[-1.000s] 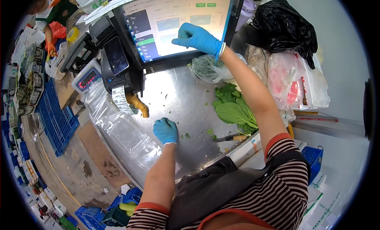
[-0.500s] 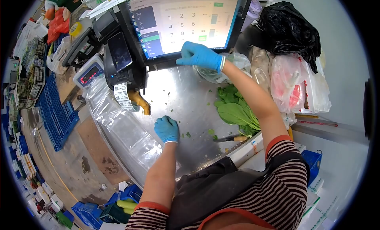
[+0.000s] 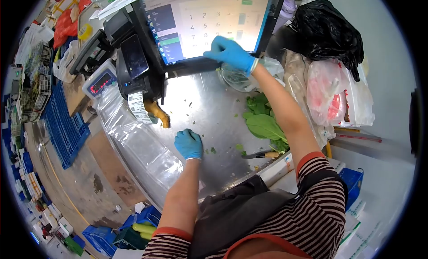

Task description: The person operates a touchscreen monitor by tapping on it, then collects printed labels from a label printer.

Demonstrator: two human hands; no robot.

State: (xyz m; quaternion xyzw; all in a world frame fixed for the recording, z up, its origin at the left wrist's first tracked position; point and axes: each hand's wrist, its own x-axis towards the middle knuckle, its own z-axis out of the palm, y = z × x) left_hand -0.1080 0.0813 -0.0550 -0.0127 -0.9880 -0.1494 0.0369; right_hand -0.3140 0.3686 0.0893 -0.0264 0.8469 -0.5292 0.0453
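Working at the screen [image 3: 207, 22], its number keypad showing — right hand [image 3: 230, 55] in a blue glove, raised before the screen's lower edge, fingers partly bent. Nothing seen in its grasp, but the palm side is hidden: how far open it is cannot be told, nor whether a fingertip touches the glass. Left hand [image 3: 189, 144], also gloved, rests on the metal surface [image 3: 214, 111] on the near side of the screen, curled into a loose fist; no object shows in it. Leafy greens [image 3: 265, 126] lie loose, nearside and right of the screen, partly hidden by the right forearm; knife [image 3: 271, 155] just beside them. Left of the screen: printer [image 3: 145, 88] with a phone [image 3: 134, 58] on it, printed label strip [image 3: 139, 109] hanging down, a brown root-like piece [image 3: 162, 117] beside the strip. Progress, as judged: screen work looks under way, not finished — keypad up, label strip not taken off, no bag or label seen on the greens; any entered figure is unreadable.
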